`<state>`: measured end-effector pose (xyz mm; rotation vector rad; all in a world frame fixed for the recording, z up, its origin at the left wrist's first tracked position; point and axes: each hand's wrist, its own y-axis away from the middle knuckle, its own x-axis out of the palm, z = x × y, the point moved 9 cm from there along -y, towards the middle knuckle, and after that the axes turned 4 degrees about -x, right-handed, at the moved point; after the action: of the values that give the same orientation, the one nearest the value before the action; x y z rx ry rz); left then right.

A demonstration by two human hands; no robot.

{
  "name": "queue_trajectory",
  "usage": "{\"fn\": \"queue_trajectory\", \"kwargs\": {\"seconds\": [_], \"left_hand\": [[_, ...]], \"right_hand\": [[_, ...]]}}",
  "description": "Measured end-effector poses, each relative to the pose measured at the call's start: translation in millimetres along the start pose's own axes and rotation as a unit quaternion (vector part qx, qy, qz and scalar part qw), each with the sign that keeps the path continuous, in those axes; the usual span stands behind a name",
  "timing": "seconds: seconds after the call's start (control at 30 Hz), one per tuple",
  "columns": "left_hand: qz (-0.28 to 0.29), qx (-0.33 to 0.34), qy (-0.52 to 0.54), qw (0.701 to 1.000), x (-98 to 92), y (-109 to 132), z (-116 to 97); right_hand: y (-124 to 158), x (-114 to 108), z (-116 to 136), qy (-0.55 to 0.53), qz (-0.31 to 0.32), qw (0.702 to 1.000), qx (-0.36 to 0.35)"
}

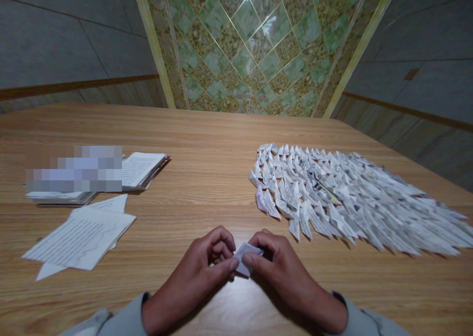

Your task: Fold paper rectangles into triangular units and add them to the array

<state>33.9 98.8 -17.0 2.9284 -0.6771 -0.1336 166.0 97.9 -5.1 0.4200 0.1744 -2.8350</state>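
Between my two hands, low in the middle of the head view, is a small piece of folded white paper (244, 258). My left hand (211, 257) pinches its left edge between thumb and fingers. On the other side, my right hand (275, 257) grips it with the thumb laid across the front. The fingers hide part of the paper, so its full shape does not show. To the right, many small folded paper boats (306, 188) stand packed in rows on the table.
Loose printed sheets (83, 235) lie overlapping on the left of the wooden table (207, 168). Behind them is a stack of printed paper (142, 168), partly covered by a blurred patch. A green tiled wall (244, 55) rises beyond the far edge.
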Motion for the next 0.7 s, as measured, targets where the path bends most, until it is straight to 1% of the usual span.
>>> {"fn": "queue_trajectory", "kwargs": {"seconds": [0.1, 0.17, 0.23, 0.33, 0.5, 0.6, 0.7], "left_hand": [[-0.009, -0.011, -0.039, 0.999, 0.2, 0.0, -0.6], [-0.02, -0.031, -0.049, 0.998, -2.0, -0.6, 2.8], [-0.032, -0.051, -0.036, 0.998, -5.7, -1.7, 7.8], [-0.044, -0.057, -0.007, 0.997, -10.5, -3.6, 11.9], [-0.035, -0.061, 0.046, 0.996, -11.2, -5.8, 14.6], [-0.033, -0.068, 0.058, 0.995, -11.8, -6.8, 16.0], [-0.039, -0.06, 0.064, 0.995, -14.3, -6.9, 15.7]], "right_hand": [[0.3, 3.3, -1.0, -0.022, 0.017, 1.0, -0.003], [-0.2, 4.4, -3.2, -0.043, 0.022, 0.999, 0.009], [-1.0, 2.8, -7.3, -0.066, 0.013, 0.997, 0.03], [-1.6, -1.8, -12.2, -0.09, -0.007, 0.995, 0.053], [-2.2, -4.2, -9.7, -0.124, -0.007, 0.992, 0.037], [-3.5, -4.4, -9.3, -0.15, -0.002, 0.988, 0.035], [-5.5, -5.8, -9.7, -0.173, -0.005, 0.984, 0.037]]}}
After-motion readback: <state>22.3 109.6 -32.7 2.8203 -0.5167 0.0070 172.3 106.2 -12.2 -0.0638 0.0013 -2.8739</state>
